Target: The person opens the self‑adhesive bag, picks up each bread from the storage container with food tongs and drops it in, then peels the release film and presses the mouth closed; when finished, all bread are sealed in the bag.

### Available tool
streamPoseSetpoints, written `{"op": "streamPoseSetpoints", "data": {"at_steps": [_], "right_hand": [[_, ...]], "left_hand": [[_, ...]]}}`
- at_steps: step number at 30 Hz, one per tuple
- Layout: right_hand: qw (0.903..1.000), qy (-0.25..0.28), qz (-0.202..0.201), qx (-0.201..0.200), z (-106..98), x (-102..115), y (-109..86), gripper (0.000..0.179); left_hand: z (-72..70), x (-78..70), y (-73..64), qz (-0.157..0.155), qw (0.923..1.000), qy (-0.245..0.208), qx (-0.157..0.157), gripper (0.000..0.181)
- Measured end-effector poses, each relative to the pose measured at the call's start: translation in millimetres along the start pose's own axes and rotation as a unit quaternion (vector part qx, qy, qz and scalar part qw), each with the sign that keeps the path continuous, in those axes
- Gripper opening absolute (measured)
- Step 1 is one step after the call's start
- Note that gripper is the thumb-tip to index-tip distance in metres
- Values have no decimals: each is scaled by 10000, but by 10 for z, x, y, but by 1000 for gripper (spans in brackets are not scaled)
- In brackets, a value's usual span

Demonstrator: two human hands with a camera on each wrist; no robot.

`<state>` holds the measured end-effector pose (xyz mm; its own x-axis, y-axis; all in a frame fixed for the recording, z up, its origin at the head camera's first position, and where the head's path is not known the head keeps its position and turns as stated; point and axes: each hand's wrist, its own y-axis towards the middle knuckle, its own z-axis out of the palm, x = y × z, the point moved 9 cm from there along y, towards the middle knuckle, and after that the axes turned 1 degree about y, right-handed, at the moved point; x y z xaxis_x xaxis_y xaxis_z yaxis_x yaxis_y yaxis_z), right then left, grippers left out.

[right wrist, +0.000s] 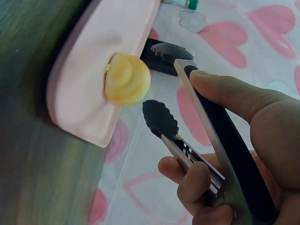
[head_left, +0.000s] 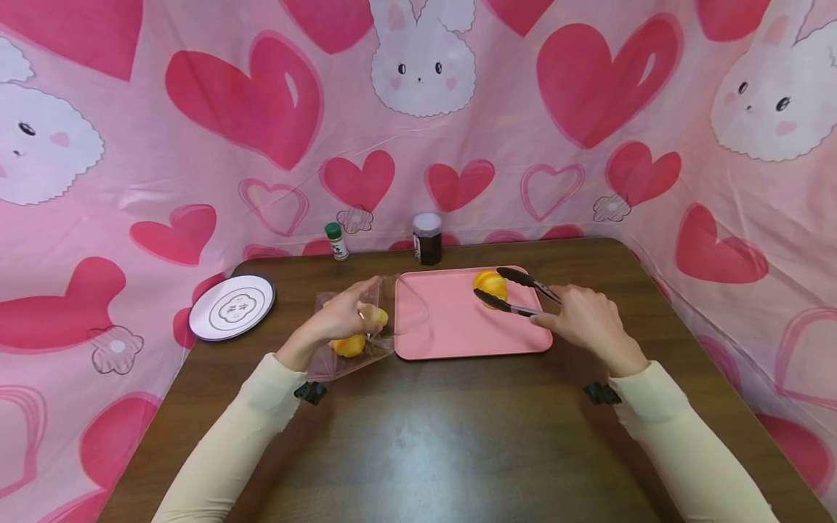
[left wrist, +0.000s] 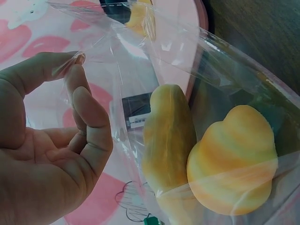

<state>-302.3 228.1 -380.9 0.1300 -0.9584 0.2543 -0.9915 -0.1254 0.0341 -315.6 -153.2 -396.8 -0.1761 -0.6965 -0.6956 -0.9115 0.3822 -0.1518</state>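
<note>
My left hand (head_left: 346,312) pinches the edge of a clear plastic bag (left wrist: 234,70) between thumb and forefinger, left of the pink tray (head_left: 445,327). Two bread rolls show inside the bag: a long one (left wrist: 168,140) and a rounded, ridged one (left wrist: 234,164). In my right hand (head_left: 585,319) I grip a pair of tongs (right wrist: 211,122) with black scalloped tips. The tips are spread, one on either side of a yellow bread roll (head_left: 490,285) on the tray's right half. In the right wrist view the tips stand apart from that roll (right wrist: 127,80).
A white plate (head_left: 261,316) with a dark rim lies at the table's left edge. Along the back stand a green-capped shaker bottle (head_left: 338,245) and a dark jar (head_left: 428,243) with a pale lid. Heart-patterned cloth (head_left: 458,138) hangs behind and beside the brown table (head_left: 445,436).
</note>
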Motion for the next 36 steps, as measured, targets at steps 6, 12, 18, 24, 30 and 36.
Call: {"op": "streamPoseSetpoints", "data": {"at_steps": [6, 12, 18, 24, 30, 36], "right_hand": [[9999, -75, 148, -20, 52, -77, -2, 67], [9994, -113, 242, 217, 149, -121, 3, 57], [9996, -174, 188, 154, 158, -127, 12, 50], [9993, -254, 245, 75, 143, -135, 23, 50], [9988, -306, 367, 129, 153, -158, 8, 52], [9983, -229, 461, 283, 171, -168, -7, 53]], "left_hand": [[5, -4, -3, 70, 10000, 13, 24, 94], [6, -11, -10, 60, 10000, 2, 49, 94], [5, -14, -14, 47, 10000, 6, 49, 95], [5, -15, -22, 45, 9999, 19, 87, 94], [-4, -26, -29, 55, 9999, -3, 83, 94], [2, -18, -28, 14, 9999, -37, 109, 94]]}}
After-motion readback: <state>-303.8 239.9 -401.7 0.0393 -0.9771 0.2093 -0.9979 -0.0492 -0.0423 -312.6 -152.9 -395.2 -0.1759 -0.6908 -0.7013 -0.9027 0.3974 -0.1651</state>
